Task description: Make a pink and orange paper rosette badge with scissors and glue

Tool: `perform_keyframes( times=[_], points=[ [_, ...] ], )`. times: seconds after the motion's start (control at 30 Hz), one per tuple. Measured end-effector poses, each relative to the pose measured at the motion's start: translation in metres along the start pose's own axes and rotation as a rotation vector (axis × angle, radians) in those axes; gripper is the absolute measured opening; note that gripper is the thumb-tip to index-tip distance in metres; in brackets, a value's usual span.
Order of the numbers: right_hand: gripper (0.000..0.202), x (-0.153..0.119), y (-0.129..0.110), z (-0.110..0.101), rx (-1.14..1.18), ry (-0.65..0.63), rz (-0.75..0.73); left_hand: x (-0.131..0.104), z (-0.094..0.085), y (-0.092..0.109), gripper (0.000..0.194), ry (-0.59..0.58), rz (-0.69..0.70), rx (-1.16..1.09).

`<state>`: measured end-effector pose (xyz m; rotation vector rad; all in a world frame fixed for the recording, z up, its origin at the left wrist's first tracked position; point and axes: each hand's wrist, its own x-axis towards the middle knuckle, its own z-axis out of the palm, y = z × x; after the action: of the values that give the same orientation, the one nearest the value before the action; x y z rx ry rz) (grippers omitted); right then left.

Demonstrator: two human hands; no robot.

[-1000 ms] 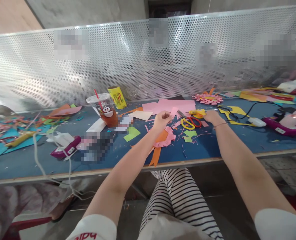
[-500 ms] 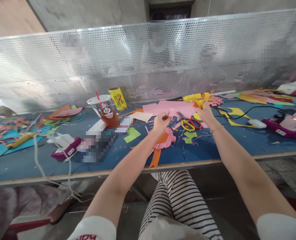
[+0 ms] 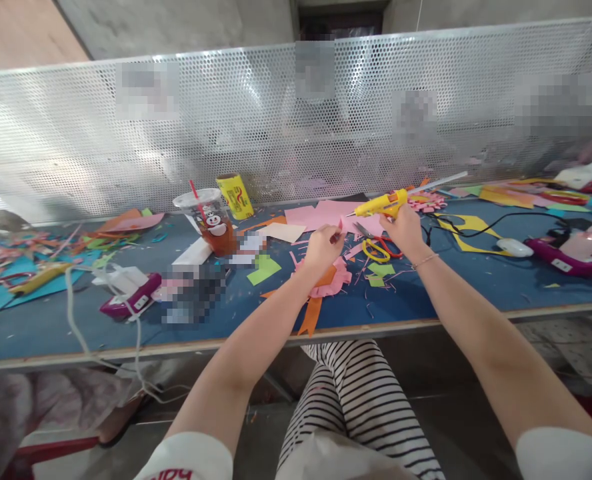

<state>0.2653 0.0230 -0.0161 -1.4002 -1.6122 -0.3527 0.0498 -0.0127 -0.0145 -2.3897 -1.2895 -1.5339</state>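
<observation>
My right hand (image 3: 402, 230) is wrapped round the handle of a yellow hot glue gun (image 3: 382, 203), its nozzle pointing left and a pale glue stick (image 3: 441, 182) sticking out of its back. Just left of the nozzle, my left hand (image 3: 325, 245) pinches a small pink paper piece (image 3: 341, 227). Beneath the left hand lies a pink paper rosette (image 3: 337, 283) with an orange middle and an orange ribbon tail (image 3: 311, 317). Scissors with yellow and red handles (image 3: 376, 252) rest between the hands, on the table. Pink paper sheets (image 3: 306, 217) lie behind them.
A plastic cup of brown drink (image 3: 219, 230) and a yellow can (image 3: 235, 197) stand left of centre. Purple power strips (image 3: 131, 297) with cords sit on both sides. Green paper scraps (image 3: 265, 268) are scattered about. A perforated metal screen (image 3: 256, 133) runs along the back.
My right hand has brought the glue gun left and slightly down, its nozzle now close to the left hand. The glue stick has tilted up. My left hand has barely moved.
</observation>
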Motion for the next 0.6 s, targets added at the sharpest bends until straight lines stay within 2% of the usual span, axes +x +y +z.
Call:
perform_keyframes(
  times=[0.23,0.6],
  points=[
    [0.043,-0.001,-0.012,-0.007,0.003,-0.108,0.05,-0.001,-0.001,0.001,0.013,-0.047,-0.015,-0.009],
    [0.034,-0.002,-0.013,-0.009,-0.01,-0.143,0.067,0.0,-0.003,0.005,0.013,-0.054,-0.075,-0.049]
  ],
)
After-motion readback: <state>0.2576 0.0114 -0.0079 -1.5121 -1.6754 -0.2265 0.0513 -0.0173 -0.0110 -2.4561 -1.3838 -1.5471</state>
